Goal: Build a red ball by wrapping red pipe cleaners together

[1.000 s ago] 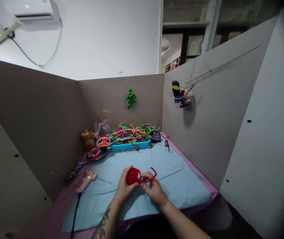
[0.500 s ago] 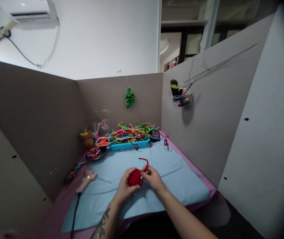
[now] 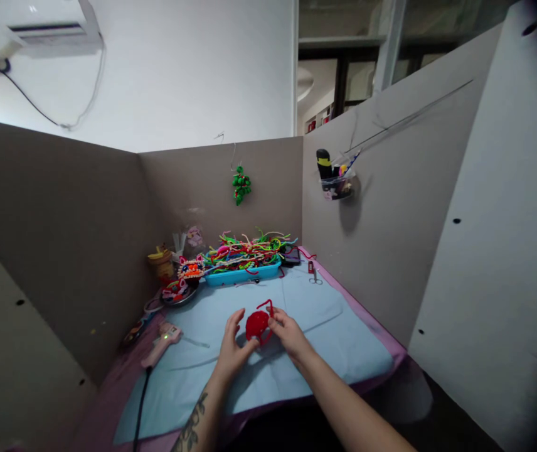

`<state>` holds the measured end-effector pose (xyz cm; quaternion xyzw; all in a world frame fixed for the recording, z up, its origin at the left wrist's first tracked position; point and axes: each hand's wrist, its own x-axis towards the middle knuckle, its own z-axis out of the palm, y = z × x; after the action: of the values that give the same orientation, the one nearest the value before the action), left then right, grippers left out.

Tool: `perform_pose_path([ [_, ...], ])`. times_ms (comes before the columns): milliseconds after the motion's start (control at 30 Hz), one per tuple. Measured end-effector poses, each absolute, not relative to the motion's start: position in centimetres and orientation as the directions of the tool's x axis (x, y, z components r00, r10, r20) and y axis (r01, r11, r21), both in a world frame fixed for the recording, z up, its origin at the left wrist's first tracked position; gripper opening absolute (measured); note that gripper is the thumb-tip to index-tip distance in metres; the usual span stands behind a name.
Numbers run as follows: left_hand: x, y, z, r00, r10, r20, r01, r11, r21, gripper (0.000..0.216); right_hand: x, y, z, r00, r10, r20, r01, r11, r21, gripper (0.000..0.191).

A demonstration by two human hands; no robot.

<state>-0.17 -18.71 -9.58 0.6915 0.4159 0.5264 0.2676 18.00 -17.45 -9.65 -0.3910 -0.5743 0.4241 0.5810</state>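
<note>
A round red piece of yarn work (image 3: 256, 324), with a loose red strand (image 3: 265, 303) curling up from its top, is between my hands above the blue cloth. My right hand (image 3: 288, 333) pinches its right edge, near the base of the strand. On the other side, my left hand (image 3: 234, 347) has its fingers raised and spread apart from the piece. Its thumb tip is at the lower left edge; whether it touches I cannot tell.
A blue tray (image 3: 244, 275) heaped with colourful cords stands at the back. Scissors (image 3: 315, 280) lie to its right. At left are a metal bowl (image 3: 188, 297) of woven pieces and a pink glue gun (image 3: 162, 345) with a black cord. Grey panels surround the table.
My left hand's fingers have let go of the red piece and spread away to the left. My right hand still holds it, and more of the piece's front now shows.
</note>
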Motion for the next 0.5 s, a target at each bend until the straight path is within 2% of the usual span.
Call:
perform_pose_path([
  [100,0.1,-19.1,-9.3,-0.037,0.791,0.611,0.464,-0.528,0.711,0.042,17.1,-17.4,-10.6,0.183,0.914,0.363,0.046,0.361,-0.932,0.042],
  [200,0.5,-19.6,-9.2,0.08,0.729,0.68,0.575,-0.591,0.566,0.035,16.1,-17.9,-11.2,0.222,0.897,0.382,0.121,0.363,-0.924,0.031],
  [300,0.8,-19.8,-9.4,0.2,0.716,0.668,0.62,-0.621,0.48,0.033,15.5,-18.7,-10.9,0.222,0.873,0.434,0.224,0.388,-0.894,0.022],
  [400,1.0,-19.5,-9.8,0.21,0.728,0.652,0.635,-0.609,0.475,0.035,15.1,-19.4,-10.5,0.218,0.84,0.496,0.305,0.424,-0.853,0.016],
  [500,1.3,-19.3,-10.4,0.179,0.756,0.629,0.611,-0.587,0.532,0.039,14.9,-19.7,-10.4,0.179,0.829,0.531,0.359,0.447,-0.819,0.011],
])
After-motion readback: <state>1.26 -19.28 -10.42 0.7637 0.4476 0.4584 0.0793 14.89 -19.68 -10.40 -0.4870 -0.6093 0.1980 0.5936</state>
